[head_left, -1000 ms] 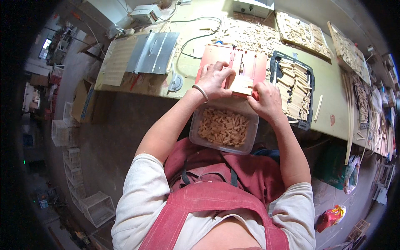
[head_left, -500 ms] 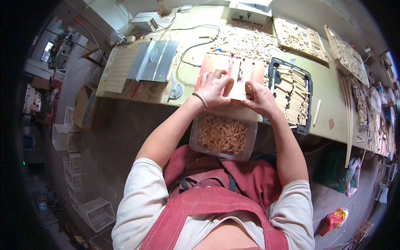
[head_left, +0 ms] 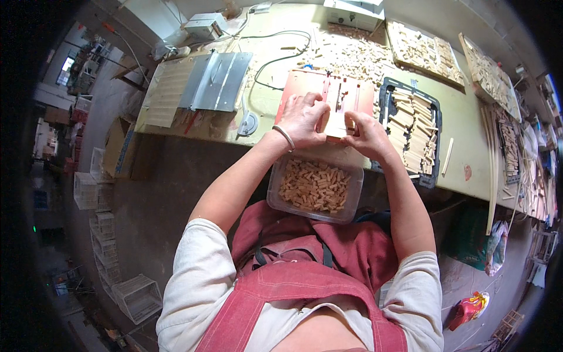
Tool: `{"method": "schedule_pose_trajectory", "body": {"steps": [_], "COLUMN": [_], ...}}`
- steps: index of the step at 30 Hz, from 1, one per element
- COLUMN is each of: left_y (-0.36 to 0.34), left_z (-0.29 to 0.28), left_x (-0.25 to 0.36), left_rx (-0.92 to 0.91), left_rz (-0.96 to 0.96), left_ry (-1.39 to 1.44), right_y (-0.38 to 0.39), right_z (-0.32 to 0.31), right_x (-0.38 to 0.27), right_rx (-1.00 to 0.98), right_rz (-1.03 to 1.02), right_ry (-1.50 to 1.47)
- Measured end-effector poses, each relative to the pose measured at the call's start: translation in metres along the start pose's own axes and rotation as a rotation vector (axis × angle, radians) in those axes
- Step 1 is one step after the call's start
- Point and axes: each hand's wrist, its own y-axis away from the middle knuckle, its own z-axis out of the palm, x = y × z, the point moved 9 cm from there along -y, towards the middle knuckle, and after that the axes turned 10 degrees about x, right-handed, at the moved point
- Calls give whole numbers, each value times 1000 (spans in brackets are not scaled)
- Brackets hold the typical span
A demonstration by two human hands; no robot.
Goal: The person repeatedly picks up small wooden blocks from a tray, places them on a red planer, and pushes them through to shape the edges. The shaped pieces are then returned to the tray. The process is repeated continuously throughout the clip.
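A small red machine plate (head_left: 295, 83) with a dark slot in its middle lies at the near edge of the table. Across its front part, pale wooden strips (head_left: 335, 125) sit side by side between my hands. My left hand (head_left: 302, 122) grips their left side, fingers curled and thumb low at the near end. On the opposite side my right hand (head_left: 369, 136) pinches them with bent fingers and thumb. Just below the plate, a clear plastic bin (head_left: 274, 202) full of short wooden pieces (head_left: 314, 186) rests by my lap.
A black tray (head_left: 435, 144) of wooden strips stands right of the plate. Loose wooden bits (head_left: 358, 53) cover the table behind it. At left lie a grey metal plate (head_left: 226, 82) and a protractor-like gauge (head_left: 248, 124). A black cable (head_left: 281, 32) loops at the back.
Both hands keep their hold on the wooden strips at the front of the plate. Their position over it has barely altered; the whole view has shifted slightly.
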Motion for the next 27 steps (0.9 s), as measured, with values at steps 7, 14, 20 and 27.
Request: {"method": "schedule_pose_trajectory", "body": {"steps": [7, 14, 20, 27], "left_y": [-14, -22, -31, -43], "left_z": [3, 10, 15, 20], "left_x": [-5, -12, -19, -29], "left_rx": [10, -103, -122, -122], "left_rz": [-45, -97, -117, -100], "left_ry": [-17, -33, -25, -35], "right_y": [-6, -12, -22, -35], "right_z": [1, -3, -1, 0], "right_x": [3, -1, 7, 14], "right_rx": [28, 6, 15, 29], "right_rz": [-6, 30, 42, 30], "right_ry": [17, 38, 89, 107]}}
